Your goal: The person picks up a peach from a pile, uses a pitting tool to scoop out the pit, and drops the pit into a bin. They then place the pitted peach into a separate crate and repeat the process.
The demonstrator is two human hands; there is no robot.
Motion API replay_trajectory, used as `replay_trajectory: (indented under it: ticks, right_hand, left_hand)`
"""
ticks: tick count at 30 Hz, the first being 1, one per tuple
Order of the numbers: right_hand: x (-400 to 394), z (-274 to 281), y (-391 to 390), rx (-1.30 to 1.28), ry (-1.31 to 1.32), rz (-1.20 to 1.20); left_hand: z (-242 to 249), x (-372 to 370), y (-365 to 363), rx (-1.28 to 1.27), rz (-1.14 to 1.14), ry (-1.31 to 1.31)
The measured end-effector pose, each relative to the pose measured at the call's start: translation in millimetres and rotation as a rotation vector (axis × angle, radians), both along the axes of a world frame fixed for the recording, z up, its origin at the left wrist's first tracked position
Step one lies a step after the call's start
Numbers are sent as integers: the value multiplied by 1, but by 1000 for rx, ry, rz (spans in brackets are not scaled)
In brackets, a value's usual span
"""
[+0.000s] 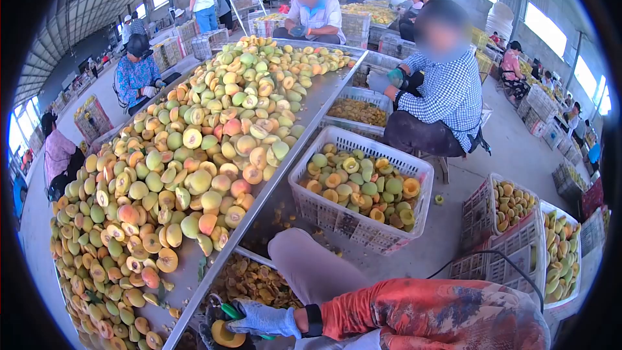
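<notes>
At the bottom, my right hand (265, 319), in a light blue glove below a red patterned sleeve, is closed on a green-handled tool (230, 311). Its working end is too small to make out. My left hand (206, 332), in a dark glove and partly cut off by the frame, is closed round a yellow fruit half (228, 334). Both hands are close together beside the metal edge (256, 210) of a table heaped with halved and whole fruit (168, 181). Behind them, brown-yellow scraps (249, 280) lie in a low crate.
A white crate (363, 220) of fruit halves stands beyond my knee (311, 262). More filled crates (560, 253) are at the right. A co-worker in a checked shirt (447, 100) sits beyond; others (315, 16) sit round the table. A dark cable (499, 254) crosses the right side.
</notes>
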State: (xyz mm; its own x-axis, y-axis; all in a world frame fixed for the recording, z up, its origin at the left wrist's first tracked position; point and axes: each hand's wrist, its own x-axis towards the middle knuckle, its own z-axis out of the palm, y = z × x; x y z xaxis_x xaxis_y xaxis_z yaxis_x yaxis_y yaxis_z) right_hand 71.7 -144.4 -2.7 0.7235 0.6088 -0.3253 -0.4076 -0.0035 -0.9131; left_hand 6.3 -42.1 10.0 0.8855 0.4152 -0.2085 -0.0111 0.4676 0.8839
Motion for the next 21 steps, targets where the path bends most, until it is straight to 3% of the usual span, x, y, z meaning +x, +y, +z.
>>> replay_trajectory:
  ticks: [4,6,8,12,17,18,20,21]
  right_hand:
    - [0,-34,12,95,-38,3]
    - [3,-15,-2,87,-18,6]
    - [11,-19,-8,104,67,-9]
    - [7,-15,-16,165,282,-6]
    - [-5,-16,-17,184,352,24]
    - [-4,-16,-17,185,350,26]
    - [-5,-19,-15,100,315,27]
    - [-5,-27,-14,181,299,-20]
  left_hand:
    - [-32,-2,25,244,-79,31]
    - [-45,-4,36,345,-57,58]
    - [-60,-4,52,13,-94,112]
    - [-58,-8,46,-25,69,126]
    - [-106,-25,88,1437,-160,122]
    - [-86,-26,76,1438,-157,121]
    - [-20,-23,34,1088,-21,213]
    - [-21,-7,29,1089,-7,235]
